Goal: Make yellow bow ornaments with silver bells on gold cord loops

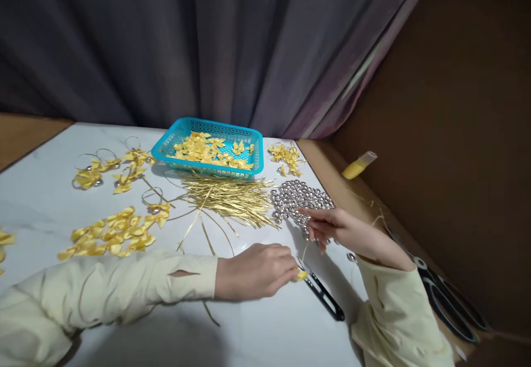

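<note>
My left hand (257, 272) rests on the white table and pinches a small yellow ribbon bow (301, 274) with a thin gold wire rising from it. My right hand (336, 228) reaches into a pile of small silver bells (296, 196), fingers spread and touching the bells; whether it grips one I cannot tell. Black thread snips (321, 292) lie on the table just right of the bow, between my two hands. A bundle of gold twist wires (228, 198) lies fanned out in the middle of the table.
A turquoise basket (166, 148) holds yellow bows at the back. Loose bows (110, 237) and finished bows on wire loops (112, 168) lie at left. More bows (286, 156) sit beyond the bells. Large black scissors (450, 298) and a yellow bottle (359, 166) lie on the brown ledge, right.
</note>
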`<action>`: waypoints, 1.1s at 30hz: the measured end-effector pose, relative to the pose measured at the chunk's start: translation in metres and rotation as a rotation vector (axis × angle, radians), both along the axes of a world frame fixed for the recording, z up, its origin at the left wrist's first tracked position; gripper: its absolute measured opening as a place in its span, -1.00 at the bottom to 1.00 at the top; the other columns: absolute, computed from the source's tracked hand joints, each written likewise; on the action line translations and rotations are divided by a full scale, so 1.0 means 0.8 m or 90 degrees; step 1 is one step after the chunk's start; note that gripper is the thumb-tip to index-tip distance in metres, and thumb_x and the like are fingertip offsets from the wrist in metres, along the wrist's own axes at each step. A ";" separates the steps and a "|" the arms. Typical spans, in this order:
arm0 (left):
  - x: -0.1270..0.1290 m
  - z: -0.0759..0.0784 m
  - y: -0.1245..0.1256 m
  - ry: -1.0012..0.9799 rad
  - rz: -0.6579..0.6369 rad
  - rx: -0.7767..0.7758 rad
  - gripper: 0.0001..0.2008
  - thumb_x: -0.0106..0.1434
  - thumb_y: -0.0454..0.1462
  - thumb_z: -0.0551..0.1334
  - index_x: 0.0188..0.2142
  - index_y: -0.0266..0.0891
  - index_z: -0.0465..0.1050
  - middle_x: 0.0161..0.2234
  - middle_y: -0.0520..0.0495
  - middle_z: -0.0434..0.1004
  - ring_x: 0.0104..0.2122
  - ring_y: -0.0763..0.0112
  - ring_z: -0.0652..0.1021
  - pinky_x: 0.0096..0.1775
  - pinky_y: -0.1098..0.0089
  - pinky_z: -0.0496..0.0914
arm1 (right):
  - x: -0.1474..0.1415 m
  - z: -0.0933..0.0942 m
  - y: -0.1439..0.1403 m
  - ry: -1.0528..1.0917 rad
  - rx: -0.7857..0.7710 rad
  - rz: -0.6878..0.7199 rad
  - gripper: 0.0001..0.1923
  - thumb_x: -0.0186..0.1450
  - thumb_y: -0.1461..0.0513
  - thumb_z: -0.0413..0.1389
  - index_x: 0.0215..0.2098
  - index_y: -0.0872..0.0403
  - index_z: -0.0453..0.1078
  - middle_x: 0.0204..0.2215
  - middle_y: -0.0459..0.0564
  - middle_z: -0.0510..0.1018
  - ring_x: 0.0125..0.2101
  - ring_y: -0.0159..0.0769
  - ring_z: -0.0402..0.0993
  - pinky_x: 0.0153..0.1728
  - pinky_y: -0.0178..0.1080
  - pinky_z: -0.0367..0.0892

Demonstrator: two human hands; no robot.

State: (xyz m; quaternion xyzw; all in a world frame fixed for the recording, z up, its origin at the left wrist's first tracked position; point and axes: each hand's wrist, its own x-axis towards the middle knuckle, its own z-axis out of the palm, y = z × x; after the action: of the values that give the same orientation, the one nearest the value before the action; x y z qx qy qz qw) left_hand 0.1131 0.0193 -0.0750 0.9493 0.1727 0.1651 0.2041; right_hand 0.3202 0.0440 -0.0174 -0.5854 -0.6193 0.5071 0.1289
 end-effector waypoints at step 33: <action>0.046 -0.027 0.020 -0.006 -0.042 0.037 -0.70 0.38 -0.41 -0.10 -0.27 -0.41 0.39 -0.09 -0.40 0.47 0.16 0.11 0.27 0.04 0.13 0.30 | -0.006 -0.008 -0.012 -0.292 -0.052 -0.016 -0.74 0.04 0.49 -0.02 -0.69 0.08 0.19 -0.87 -0.17 0.32 -0.87 -0.48 0.22 -0.81 -0.44 0.12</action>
State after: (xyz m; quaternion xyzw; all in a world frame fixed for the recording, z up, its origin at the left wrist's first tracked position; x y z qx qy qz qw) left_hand 0.1498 0.0351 -0.0965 0.9593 0.1354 0.1679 0.1823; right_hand 0.3155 0.0340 -0.0237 -0.6974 -0.6044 0.3838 -0.0324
